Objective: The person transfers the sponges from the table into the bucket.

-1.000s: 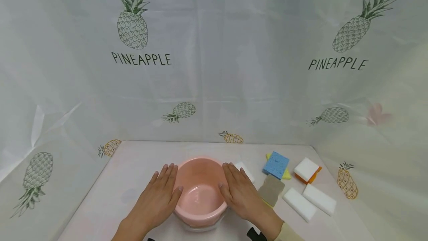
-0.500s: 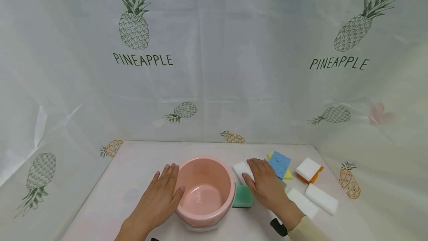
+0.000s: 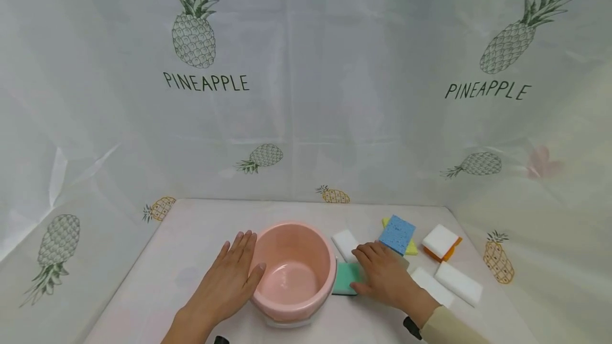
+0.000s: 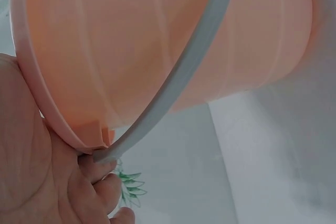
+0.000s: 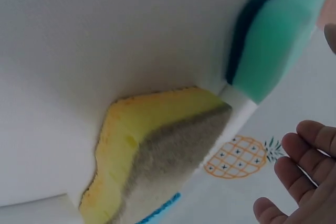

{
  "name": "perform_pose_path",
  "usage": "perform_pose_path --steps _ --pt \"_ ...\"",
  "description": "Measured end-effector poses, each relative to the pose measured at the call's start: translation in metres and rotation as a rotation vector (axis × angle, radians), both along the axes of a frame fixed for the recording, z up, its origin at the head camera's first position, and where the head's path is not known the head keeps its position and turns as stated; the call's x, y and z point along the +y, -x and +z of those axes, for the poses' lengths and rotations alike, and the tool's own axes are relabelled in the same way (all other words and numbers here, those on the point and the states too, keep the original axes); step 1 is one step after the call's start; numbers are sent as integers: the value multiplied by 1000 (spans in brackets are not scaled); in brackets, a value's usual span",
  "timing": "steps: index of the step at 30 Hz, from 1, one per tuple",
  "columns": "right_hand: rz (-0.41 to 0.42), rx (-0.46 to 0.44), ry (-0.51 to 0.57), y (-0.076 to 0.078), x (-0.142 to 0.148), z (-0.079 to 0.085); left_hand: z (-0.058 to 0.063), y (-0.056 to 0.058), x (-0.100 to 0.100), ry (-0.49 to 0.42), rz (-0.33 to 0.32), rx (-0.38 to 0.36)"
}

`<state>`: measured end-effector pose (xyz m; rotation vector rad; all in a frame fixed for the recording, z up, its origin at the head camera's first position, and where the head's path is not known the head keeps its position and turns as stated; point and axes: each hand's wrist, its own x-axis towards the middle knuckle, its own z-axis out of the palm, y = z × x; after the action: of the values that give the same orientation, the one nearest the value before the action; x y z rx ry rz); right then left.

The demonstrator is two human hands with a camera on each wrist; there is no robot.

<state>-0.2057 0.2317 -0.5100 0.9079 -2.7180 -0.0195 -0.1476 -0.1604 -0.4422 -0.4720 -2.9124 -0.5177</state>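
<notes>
A pink bucket [image 3: 292,235] stands in the middle of the table. My left hand [image 3: 228,276] lies along its left rim with fingers straight; the left wrist view shows the palm against the rim, close to the end of the grey-white bail handle [image 4: 181,77]. My right hand [image 3: 388,276] hovers palm down right of the bucket, fingers loosely bent, over a green sponge [image 3: 342,279] with a dark scouring layer. Beneath that hand, mostly hidden in the head view, is a yellow sponge with a grey top [image 5: 181,140]. Nothing is between the right fingers.
A white sponge [image 3: 345,243] lies behind the green one. Farther right are a blue sponge [image 3: 398,232] on a yellow one, a white sponge [image 3: 440,240] on an orange one, and two white blocks, one of them [image 3: 459,283] near the table's right side.
My right hand has left the bucket's right rim and moved right, then lower over the sponges, uncovering the green sponge. My left hand has stayed at the left rim.
</notes>
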Motion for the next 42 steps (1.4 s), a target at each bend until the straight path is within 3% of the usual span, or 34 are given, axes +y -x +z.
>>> perform_pose_path --steps 13,23,33,42 --pt "9 -90 -70 4 -8 -13 -2 0 -1 -3 5 16" --pt "12 -20 -89 7 -10 -24 0 0 -1 9 -1 9" --pt "-18 -53 -40 4 -9 -12 0 1 -5 59 9 64" --pt "-45 41 -26 8 6 12 -1 0 -3 51 24 75"
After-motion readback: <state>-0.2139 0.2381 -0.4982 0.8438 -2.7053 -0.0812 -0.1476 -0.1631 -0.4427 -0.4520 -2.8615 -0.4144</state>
